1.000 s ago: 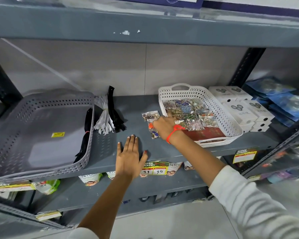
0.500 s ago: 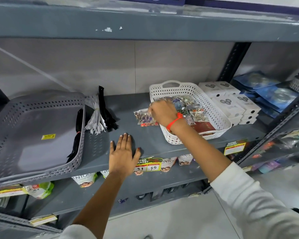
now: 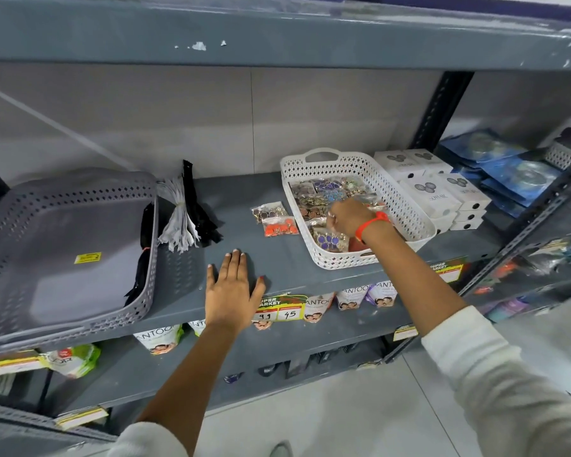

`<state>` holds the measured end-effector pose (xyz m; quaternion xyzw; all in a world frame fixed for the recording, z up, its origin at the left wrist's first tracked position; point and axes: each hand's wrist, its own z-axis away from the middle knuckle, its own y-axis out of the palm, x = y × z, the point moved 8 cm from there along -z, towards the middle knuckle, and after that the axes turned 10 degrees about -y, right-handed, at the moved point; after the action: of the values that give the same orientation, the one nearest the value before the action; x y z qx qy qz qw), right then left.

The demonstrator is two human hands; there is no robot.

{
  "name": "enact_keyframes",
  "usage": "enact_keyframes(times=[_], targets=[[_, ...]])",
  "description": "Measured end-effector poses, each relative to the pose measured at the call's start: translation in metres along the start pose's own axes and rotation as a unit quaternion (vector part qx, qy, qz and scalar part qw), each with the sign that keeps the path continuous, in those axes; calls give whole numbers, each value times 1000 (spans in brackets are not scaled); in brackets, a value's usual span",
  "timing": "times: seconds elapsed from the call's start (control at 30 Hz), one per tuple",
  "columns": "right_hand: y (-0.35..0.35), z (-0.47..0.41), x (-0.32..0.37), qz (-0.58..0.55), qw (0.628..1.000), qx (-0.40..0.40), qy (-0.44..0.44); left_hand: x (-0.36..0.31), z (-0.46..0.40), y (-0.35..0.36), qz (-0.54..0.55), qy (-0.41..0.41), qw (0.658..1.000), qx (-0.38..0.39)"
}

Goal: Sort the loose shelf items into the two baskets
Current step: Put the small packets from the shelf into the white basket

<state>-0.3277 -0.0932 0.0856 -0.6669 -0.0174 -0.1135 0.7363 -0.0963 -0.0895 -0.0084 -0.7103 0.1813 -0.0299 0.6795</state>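
Observation:
My right hand [image 3: 350,216], with an orange band on the wrist, is down inside the white basket [image 3: 337,258], fingers curled over the jewellery packets [image 3: 317,197] piled there. A packet with purple beads [image 3: 329,239] lies just under it; whether the fingers grip anything is unclear. Two loose packets, one gold [image 3: 268,212] and one orange [image 3: 280,226], lie on the shelf left of that basket. My left hand [image 3: 233,285] rests flat on the shelf edge, fingers spread. The grey basket [image 3: 80,321] at left holds black zippers [image 3: 144,255]. White zippers [image 3: 178,222] and black zippers [image 3: 202,211] lie beside it.
White boxes [image 3: 442,192] are stacked right of the white basket, with blue packets [image 3: 508,173] beyond a dark upright post [image 3: 439,110]. A shelf runs overhead. Price tags [image 3: 279,308] hang on the front edge, and pouches sit on the shelf below.
My right hand lifted a packet from the shelf and moved right, over the rim and down into the white basket. The left hand stayed flat on the shelf.

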Motion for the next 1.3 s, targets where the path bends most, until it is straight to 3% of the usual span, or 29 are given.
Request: enact_keyframes(times=[0.2,0.4,0.57,0.67,0.77,0.93,1.13,1.23,1.3], targets=[[14,-2,14,-10,1000,19,-5,0,1,-1,3,-5,1000,4],[-20,-28,57,-75,987,-131,-57,1,-2,1,0,-4,1000,-1],[7,-42,108,-12,992,-35,-117,1,-2,2,-9,-3,1000,10],[26,-44,108,21,996,49,-68,1,-1,2,-10,-3,1000,11],[34,-45,106,11,997,65,-38,1,-2,3,-10,-5,1000,9],[29,-45,113,-8,995,12,-101,1,-2,3,-5,-4,1000,2],[-37,-33,86,-141,977,-138,-81,1,-1,3,-11,-2,1000,-2],[-63,-20,53,-111,976,-180,-57,0,0,2,-1,0,1000,0],[-63,-13,27,-64,985,-159,-25,0,1,1,1,2,1000,-6]])
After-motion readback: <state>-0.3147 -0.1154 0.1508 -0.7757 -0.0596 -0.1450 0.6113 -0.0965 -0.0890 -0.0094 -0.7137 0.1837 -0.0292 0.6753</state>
